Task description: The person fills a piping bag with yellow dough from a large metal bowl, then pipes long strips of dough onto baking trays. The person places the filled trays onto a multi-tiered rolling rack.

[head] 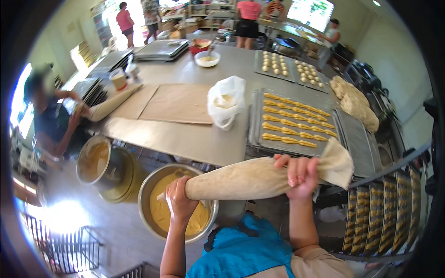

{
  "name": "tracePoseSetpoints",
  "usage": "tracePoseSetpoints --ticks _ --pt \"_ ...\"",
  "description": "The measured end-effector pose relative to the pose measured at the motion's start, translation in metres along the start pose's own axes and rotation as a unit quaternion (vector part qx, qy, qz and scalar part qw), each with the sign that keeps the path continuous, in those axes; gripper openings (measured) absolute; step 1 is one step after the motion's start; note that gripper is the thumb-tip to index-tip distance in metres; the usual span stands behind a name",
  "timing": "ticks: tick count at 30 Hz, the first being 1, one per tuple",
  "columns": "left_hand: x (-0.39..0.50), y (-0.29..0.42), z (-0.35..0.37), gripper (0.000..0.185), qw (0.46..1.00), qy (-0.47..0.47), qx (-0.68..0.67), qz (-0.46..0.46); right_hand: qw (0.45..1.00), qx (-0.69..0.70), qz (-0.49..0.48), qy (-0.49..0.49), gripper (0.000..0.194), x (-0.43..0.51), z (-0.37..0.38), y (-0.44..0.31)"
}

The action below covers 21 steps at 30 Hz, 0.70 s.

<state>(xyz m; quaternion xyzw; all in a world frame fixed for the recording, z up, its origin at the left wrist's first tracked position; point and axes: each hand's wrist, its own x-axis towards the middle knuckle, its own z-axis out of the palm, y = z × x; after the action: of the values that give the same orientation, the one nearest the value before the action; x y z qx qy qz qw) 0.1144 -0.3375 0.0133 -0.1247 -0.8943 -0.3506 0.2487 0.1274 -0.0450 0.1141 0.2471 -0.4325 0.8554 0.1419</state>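
A large, full cloth piping bag [240, 179] stretches sideways between my hands, in front of the table edge. My left hand [181, 198] grips its narrow end, over a steel bowl [143, 212] of yellow batter [198, 220]. The pale nozzle tip pokes out to the left of that hand. My right hand [299, 173] is clenched around the gathered neck, and the loose cloth end flares out beyond it. Just past the bag, a metal baking tray [259, 120] holds rows of piped yellow batter strips [290, 121].
Left stands a steel pot [108, 163] smeared with batter. A co-worker [52, 114] at the table's left holds another piping bag [113, 104]. A white plastic bag [227, 104], dough balls [274, 64] on trays and a dough mass [354, 102] lie on the table. A loaded tray rack [382, 212] stands right.
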Motion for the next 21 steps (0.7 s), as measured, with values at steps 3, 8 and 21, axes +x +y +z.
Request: tracePoseSetpoints --ticks 3,8,21 --pt "0.051 0.057 0.022 0.043 0.994 -0.038 -0.041 0.093 0.996 -0.042 -0.078 0.024 0.058 -0.019 -0.019 -0.065" --pt "0.100 0.156 0.106 0.052 0.963 -0.086 -0.145 0.210 0.976 -0.075 -0.201 -0.032 0.059 -0.034 -0.059 -0.167" --pt "0.116 0.367 0.333 0.054 0.869 -0.149 -0.413 0.229 0.855 -0.345 -0.332 0.198 0.051 -0.002 -0.146 -0.320"
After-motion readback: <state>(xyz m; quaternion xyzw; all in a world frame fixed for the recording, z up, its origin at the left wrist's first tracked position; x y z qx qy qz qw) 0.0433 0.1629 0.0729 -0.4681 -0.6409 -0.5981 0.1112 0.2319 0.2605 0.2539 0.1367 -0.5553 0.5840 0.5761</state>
